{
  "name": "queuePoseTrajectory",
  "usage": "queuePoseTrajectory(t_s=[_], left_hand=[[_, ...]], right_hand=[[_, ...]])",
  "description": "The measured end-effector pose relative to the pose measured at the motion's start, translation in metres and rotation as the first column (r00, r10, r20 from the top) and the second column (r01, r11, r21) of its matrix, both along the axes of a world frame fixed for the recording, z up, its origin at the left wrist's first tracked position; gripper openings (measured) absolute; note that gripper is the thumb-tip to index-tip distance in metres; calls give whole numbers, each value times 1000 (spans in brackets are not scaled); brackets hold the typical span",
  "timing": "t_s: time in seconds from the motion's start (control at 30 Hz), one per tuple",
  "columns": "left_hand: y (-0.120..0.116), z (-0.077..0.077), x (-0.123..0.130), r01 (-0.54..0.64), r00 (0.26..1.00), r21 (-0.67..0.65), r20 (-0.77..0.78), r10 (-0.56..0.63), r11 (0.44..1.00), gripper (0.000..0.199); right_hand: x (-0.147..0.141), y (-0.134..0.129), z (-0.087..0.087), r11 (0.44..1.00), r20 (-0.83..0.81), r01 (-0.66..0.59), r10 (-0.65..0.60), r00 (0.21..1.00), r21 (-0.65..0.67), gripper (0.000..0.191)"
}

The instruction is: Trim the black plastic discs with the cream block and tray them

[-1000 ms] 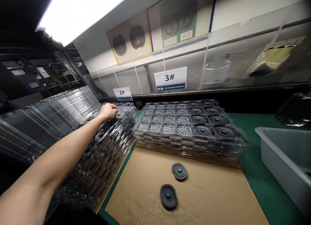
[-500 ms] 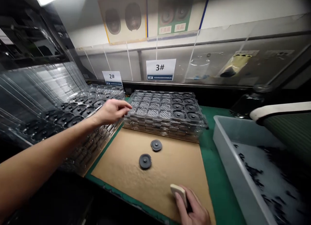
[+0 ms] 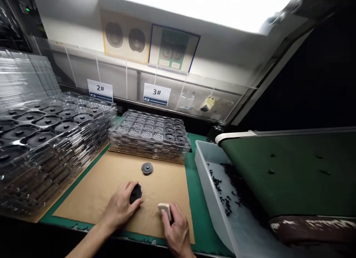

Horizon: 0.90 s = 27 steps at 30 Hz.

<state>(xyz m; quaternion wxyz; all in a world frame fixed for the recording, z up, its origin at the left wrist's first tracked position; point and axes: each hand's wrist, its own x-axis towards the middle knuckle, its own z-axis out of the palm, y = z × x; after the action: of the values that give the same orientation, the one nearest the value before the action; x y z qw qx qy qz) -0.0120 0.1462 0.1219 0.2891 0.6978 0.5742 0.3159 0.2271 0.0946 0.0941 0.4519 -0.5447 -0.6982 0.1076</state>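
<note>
My left hand [image 3: 122, 204] has its thumb and fingers around the edge of a black round part [image 3: 135, 193], low over the brown board [image 3: 97, 183]. A second dark round part [image 3: 147, 168] with a small centre knob lies flat on the board, a little farther back. To the right, my right hand [image 3: 175, 224] is closed on a pale, flat block [image 3: 164, 207]; something dark shows beneath the block, partly hidden by the fingers. Behind the board stands a stack of clear trays [image 3: 148, 128], its right columns filled with black round parts.
More stacked clear trays [image 3: 69, 139] with black parts rise at the left. At the right, a translucent bin [image 3: 201, 176] holds small black scraps, beside a green conveyor belt [image 3: 292, 169]. Signs 2# [image 3: 100, 89] and 3# [image 3: 156, 92] stand behind.
My left hand has come from the tray stack down to the nearer round part and taken hold of it. My right hand still holds the block. The view has swung right.
</note>
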Motion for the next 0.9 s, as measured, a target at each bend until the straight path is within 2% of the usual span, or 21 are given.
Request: queuePoseTrajectory(t_s=[0.07, 0.1, 0.13, 0.17, 0.2, 0.23, 0.33, 0.4, 0.47, 0.5, 0.57, 0.63, 0.77, 0.83, 0.9], left_hand=[[-22, -1, 7, -62, 964, -123, 249, 91, 991, 44], [-34, -2, 11, -83, 883, -233, 434, 180, 969, 47], [-46, -3, 14, -80, 760, -339, 588, 277, 937, 52], [-58, -4, 17, -63, 637, -417, 683, 358, 907, 59], [-70, -5, 19, -49, 547, -460, 730, 409, 886, 66], [-80, -6, 20, -50, 524, -469, 739, 423, 882, 73], [-102, -5, 15, -50, 620, -439, 691, 372, 897, 72], [-111, 0, 7, -19, 715, -449, 619, 326, 893, 71], [-119, 8, -3, -4, 789, -419, 556, 260, 908, 68], [-123, 12, -8, 6, 819, -377, 533, 212, 926, 65], [-128, 20, -15, 48, 850, -279, 516, 107, 959, 60], [-131, 25, -19, 105, 840, -260, 540, 54, 960, 63], [-134, 25, -16, 160, 722, -336, 681, 122, 928, 68], [-135, 23, -15, 162, 678, -342, 720, 147, 926, 64], [-134, 22, -15, 122, 643, -333, 744, 181, 935, 58]], right_hand=[[-5, -6, 2, 1000, 20, -29, 29, 999, -9, 21], [-11, -11, 0, 998, 25, -61, 61, 998, -12, 20], [-19, -17, -3, 994, 33, -105, 106, 994, -8, 18], [-29, -24, -7, 988, 44, -155, 154, 987, 5, 18], [-41, -31, -12, 979, 51, -200, 198, 979, 27, 19], [-53, -38, -16, 972, 52, -229, 227, 972, 44, 20], [-80, -55, -17, 961, -20, -276, 276, 961, 23, 22], [-85, -61, -1, 944, -136, -321, 309, 941, -74, 22], [-82, -63, 24, 884, -355, -399, 302, 885, -244, 21], [-79, -62, 36, 836, -519, -428, 211, 828, -344, 23], [-76, -60, 54, 699, -813, -563, -45, 580, -440, 36], [-76, -60, 62, 635, -888, -635, -202, 412, -439, 44], [-85, -68, 62, 572, -903, -710, -366, 226, -410, 41], [-87, -72, 63, 565, -906, -736, -394, 157, -373, 35], [-83, -72, 64, 566, -909, -739, -388, 153, -366, 35]])
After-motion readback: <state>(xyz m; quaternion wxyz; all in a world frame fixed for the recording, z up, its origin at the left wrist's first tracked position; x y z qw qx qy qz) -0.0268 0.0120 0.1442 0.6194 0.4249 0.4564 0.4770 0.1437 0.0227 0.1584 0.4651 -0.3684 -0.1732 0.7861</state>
